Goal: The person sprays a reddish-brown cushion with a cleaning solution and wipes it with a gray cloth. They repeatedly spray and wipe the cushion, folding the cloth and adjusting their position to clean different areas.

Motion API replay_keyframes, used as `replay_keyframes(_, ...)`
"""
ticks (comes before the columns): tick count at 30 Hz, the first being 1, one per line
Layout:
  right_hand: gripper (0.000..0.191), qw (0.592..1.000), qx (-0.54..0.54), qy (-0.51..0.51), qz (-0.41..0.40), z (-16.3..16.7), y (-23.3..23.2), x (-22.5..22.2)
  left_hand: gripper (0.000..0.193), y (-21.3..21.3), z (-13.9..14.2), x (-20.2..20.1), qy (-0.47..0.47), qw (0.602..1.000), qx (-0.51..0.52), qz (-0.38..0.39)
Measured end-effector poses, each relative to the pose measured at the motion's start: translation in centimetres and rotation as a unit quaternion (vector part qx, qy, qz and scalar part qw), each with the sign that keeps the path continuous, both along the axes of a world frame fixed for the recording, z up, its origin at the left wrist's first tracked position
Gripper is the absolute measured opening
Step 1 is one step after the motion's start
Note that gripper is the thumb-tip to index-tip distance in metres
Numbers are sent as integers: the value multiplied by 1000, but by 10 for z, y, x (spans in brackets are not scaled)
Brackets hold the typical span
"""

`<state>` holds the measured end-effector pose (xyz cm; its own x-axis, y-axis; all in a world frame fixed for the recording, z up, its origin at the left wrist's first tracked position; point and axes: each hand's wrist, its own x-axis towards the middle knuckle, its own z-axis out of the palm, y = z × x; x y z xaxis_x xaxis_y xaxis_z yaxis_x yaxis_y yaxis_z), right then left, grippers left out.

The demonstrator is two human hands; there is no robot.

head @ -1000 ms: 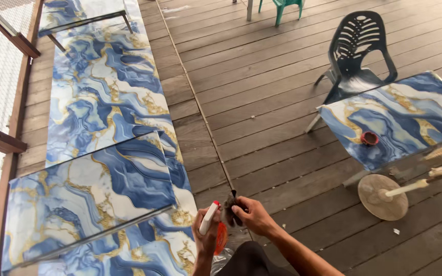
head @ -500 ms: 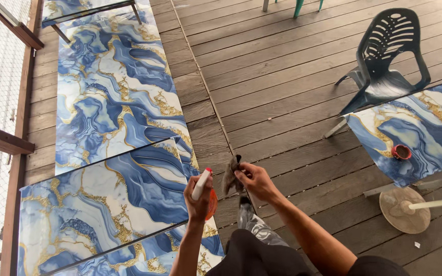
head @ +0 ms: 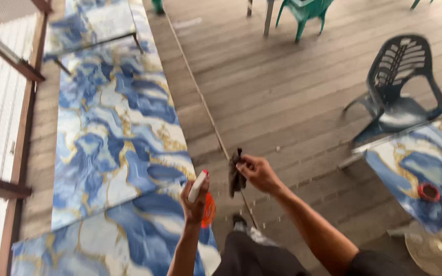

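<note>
The person stands on a wooden deck [head: 292, 92], both arms stretched out in front. The left hand [head: 195, 202] is wrapped around a spray bottle [head: 203, 199], white at the top with a small red tip and orange lower down, held upright just past the edge of the long blue, white and gold marbled tabletop [head: 113, 128] that runs along the left side. The fingers are clenched around the neck of the bottle, so that grip is firm. The right hand [head: 257, 171] pinches a dark rag [head: 236, 176] between thumb and fingers, and the cloth hangs down limp from the hand, just beside the bottle but not touching it. Both hands hover over the deck boards, near the corner of the marbled top rather than over it. Below them a dark trouser leg and a shoe [head: 241, 222] show on the planks. Off to the right, well apart, stands a dark plastic chair [head: 397, 87], and next to it a second table with the same marbled pattern [head: 420, 158], with a small red ring-shaped thing [head: 428, 191] lying on it. At the top of the view a green plastic chair [head: 308, 13] sits on the deck, and a wooden railing [head: 6, 51] runs down the far left.
</note>
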<state>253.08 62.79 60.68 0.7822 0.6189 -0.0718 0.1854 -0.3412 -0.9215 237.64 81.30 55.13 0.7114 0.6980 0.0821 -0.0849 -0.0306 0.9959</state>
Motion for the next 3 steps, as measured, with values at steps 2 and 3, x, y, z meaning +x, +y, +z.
replay_keyframes(2,30,999,6,44,15,10,17,39,21,19,1,38,-19,999,6,-25)
replay_keyframes(3,32,997,6,78,24,10,23,46,21,25,-1,43,-17,999,6,-37)
